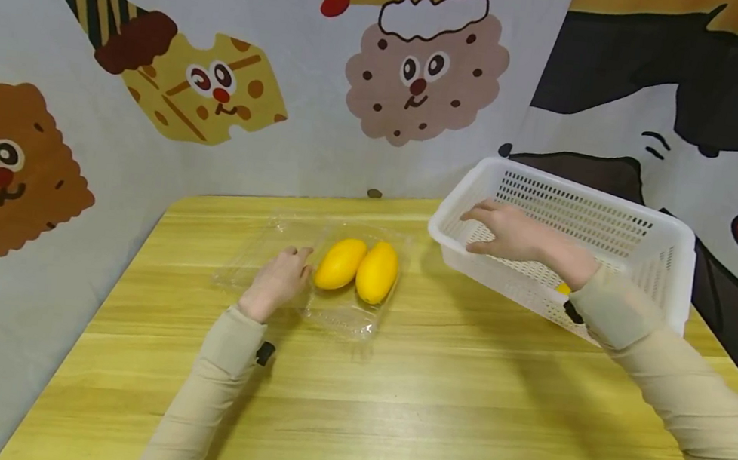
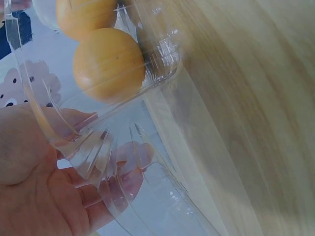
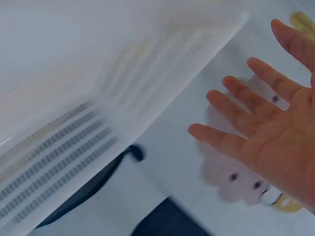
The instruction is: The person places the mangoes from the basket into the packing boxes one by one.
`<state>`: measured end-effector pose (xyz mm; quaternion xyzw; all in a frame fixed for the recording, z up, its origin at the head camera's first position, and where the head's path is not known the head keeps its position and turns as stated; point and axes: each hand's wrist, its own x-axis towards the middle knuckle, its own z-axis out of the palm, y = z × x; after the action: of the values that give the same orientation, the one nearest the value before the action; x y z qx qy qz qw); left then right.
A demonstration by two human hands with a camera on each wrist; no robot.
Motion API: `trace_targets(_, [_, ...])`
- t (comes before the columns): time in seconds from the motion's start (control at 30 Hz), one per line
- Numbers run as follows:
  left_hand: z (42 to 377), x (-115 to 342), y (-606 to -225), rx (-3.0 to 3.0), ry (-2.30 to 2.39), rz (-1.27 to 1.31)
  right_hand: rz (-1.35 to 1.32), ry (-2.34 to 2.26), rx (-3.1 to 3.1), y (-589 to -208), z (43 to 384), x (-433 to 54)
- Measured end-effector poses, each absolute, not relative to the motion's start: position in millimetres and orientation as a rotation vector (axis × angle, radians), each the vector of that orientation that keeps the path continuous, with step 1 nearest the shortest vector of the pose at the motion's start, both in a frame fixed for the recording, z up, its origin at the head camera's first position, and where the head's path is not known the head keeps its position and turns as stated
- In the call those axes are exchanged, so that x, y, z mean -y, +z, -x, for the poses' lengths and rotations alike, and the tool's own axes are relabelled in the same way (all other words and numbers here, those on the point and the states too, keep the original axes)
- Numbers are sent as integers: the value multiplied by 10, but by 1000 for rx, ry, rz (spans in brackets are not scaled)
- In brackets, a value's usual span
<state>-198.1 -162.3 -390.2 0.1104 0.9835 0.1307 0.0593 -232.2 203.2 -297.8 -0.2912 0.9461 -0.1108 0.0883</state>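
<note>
Two yellow mangoes (image 1: 376, 272) lie side by side in one half of a clear plastic clamshell box (image 1: 338, 319), which is spread open on the table. My left hand (image 1: 277, 280) holds the box near its fold, just left of the fruit. In the left wrist view, the thumb and fingers (image 2: 125, 177) show on either side of the clear ridge, partly through the plastic. My right hand (image 1: 508, 234) is over the near left part of a white slotted basket (image 1: 671, 242). Its fingers (image 3: 231, 110) are spread and hold nothing.
A bit of something yellow (image 1: 563, 289) shows inside the basket beside the right forearm. The wooden table (image 1: 391, 399) ends at a cloth backdrop (image 1: 294, 168) printed with cartoon figures. The basket stands at the table's back right.
</note>
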Motion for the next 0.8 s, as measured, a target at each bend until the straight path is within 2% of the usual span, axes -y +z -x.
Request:
trace_targets(0.17, [1978,1622,-3900,-2979,404,-338,706,-299,-2727,-2981,2387,-2411])
trace_targets(0.43, [1973,1624,-3879,-2973,399,-338,611,-122,-2540,-3117,2451,-2903])
trace_targets(0.8, [1982,1633,-3880,-2980,393,-337,414,-69,-2215,-3307,2429,-3145])
